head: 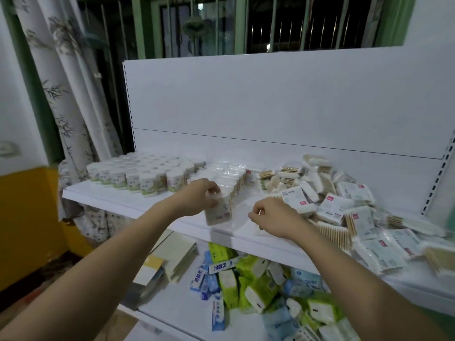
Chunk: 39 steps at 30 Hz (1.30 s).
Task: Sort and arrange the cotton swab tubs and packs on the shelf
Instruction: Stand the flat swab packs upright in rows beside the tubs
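Note:
Round cotton swab tubs (138, 174) stand in tidy rows at the left of the white shelf (138, 200). Beside them runs a row of upright swab packs (230, 177). My left hand (197, 196) grips the front pack of that row (220, 209) by its top near the shelf's front edge. My right hand (269, 217) is curled to the right of it, pinching what looks like a thin swab stick; a pack (261, 231) lies partly hidden under it. A loose heap of swab packs (344, 207) covers the right side of the shelf.
The shelf's white back panel (270, 99) rises behind. On the lower shelf (182, 308) lie green and blue tissue packs (261, 286) and flat boxes (172, 262) at the left. A patterned curtain (71, 94) hangs at the left.

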Available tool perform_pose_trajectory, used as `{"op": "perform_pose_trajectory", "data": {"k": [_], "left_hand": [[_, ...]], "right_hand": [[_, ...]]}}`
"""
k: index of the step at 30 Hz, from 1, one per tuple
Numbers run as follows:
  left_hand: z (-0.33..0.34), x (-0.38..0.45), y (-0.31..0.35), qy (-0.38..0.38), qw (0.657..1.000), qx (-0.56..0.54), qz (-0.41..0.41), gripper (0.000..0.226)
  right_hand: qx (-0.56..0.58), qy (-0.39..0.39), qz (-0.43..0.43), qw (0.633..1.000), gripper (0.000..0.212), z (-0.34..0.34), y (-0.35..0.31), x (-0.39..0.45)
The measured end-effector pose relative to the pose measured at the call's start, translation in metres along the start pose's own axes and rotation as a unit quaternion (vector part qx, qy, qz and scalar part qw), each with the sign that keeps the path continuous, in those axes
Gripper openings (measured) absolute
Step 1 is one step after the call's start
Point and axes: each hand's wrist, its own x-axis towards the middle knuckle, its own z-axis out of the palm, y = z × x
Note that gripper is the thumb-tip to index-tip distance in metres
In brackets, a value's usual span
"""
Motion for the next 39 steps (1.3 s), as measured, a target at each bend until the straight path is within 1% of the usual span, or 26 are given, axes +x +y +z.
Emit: {"op": "perform_pose_trajectory", "data": {"k": [4,7,10,13,16,18,20,22,24,25,27,29,30,31,32,35,37,39], "left_hand": [[0.001,0.022,-0.007,-0.021,0.999,0.012,0.026,0.032],[0.004,0.040,-0.016,-0.019,0.998,0.037,0.053,0.028],[0.010,0.058,-0.025,0.001,0.991,0.102,0.084,0.029],[0.016,0.076,-0.037,0.004,0.985,0.137,0.104,0.030],[0.023,0.092,-0.051,0.002,0.979,0.167,0.115,0.032],[0.027,0.100,-0.058,0.010,0.970,0.206,0.126,0.033],[0.031,0.106,-0.065,0.035,0.959,0.243,0.143,0.035],[0.036,0.107,-0.070,0.073,0.948,0.261,0.167,0.040],[0.043,0.101,-0.071,0.146,0.934,0.255,0.202,0.048],[0.045,0.097,-0.069,0.183,0.930,0.240,0.210,0.051],[0.051,0.090,-0.058,0.235,0.931,0.140,0.241,0.052],[0.056,0.081,-0.038,0.196,0.949,-0.002,0.249,0.047],[0.060,0.076,-0.026,0.156,0.957,-0.075,0.234,0.045],[0.067,0.072,-0.015,0.128,0.959,-0.139,0.213,0.045],[0.075,0.071,-0.005,0.105,0.960,-0.178,0.189,0.045],[0.094,0.090,0.015,0.031,0.963,-0.248,0.100,0.048],[0.102,0.113,0.023,0.010,0.960,-0.277,0.029,0.045],[0.108,0.138,0.029,-0.003,0.950,-0.308,-0.044,0.043]], "right_hand": [[0.019,-0.027,0.014,0.999,0.029,0.002,-0.005,0.017],[0.026,-0.030,0.029,0.999,0.028,0.012,-0.004,0.028],[0.036,-0.016,0.043,0.998,0.024,0.023,-0.003,0.039],[0.048,0.004,0.051,0.998,0.022,0.032,-0.004,0.048],[0.064,0.045,0.054,0.995,0.018,0.042,-0.002,0.055],[0.069,0.074,0.066,0.993,0.016,0.051,0.002,0.057],[0.071,0.102,0.081,0.989,0.014,0.061,0.007,0.056],[0.063,0.142,0.078,0.985,0.011,0.071,0.012,0.052],[0.051,0.172,0.063,0.982,0.009,0.077,0.015,0.049],[0.049,0.174,0.061,0.982,0.008,0.078,0.014,0.049],[0.060,0.167,0.070,0.982,0.008,0.072,0.009,0.054],[0.082,0.170,0.073,0.979,0.010,0.061,0.006,0.060],[0.088,0.174,0.070,0.978,0.011,0.054,0.006,0.064],[0.091,0.181,0.064,0.977,0.012,0.046,0.006,0.068],[0.091,0.191,0.057,0.976,0.013,0.037,0.008,0.073],[0.078,0.219,0.045,0.971,0.012,0.012,0.021,0.092],[0.051,0.210,0.045,0.975,0.009,-0.002,0.036,0.109],[0.004,0.187,0.049,0.981,0.008,-0.014,0.051,0.127]]}}
